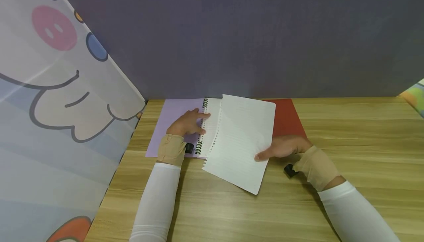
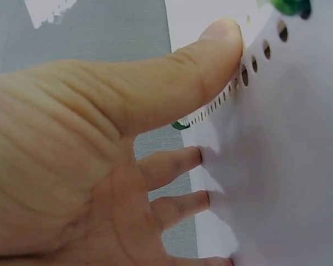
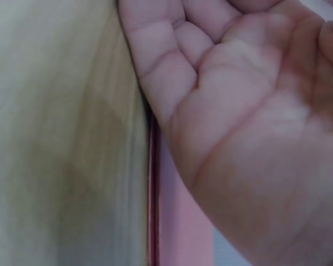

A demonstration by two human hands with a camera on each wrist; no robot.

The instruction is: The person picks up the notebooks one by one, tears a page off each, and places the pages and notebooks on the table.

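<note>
A spiral notebook (image 1: 213, 106) lies open against the back wall, its purple cover (image 1: 172, 113) at the left and a red sheet or cover (image 1: 286, 117) at the right. My left hand (image 1: 185, 123) rests across the binding with fingers spread. In the left wrist view the thumb (image 2: 172, 83) lies by the row of punched holes, the fingertips on the page. My right hand (image 1: 286, 146) pinches the right edge of a white lined sheet of paper (image 1: 245, 135), thumb on top. This sheet lies slanted over the notebook, its ragged holed edge away from the coils (image 1: 198, 148).
The wooden table (image 1: 357, 131) meets a dark grey wall (image 1: 245, 36) just behind the notebook. On the left stands a pale panel (image 1: 56, 117) with cartoon drawings. Each wrist carries a small black camera (image 1: 290, 170) on a tan wrap.
</note>
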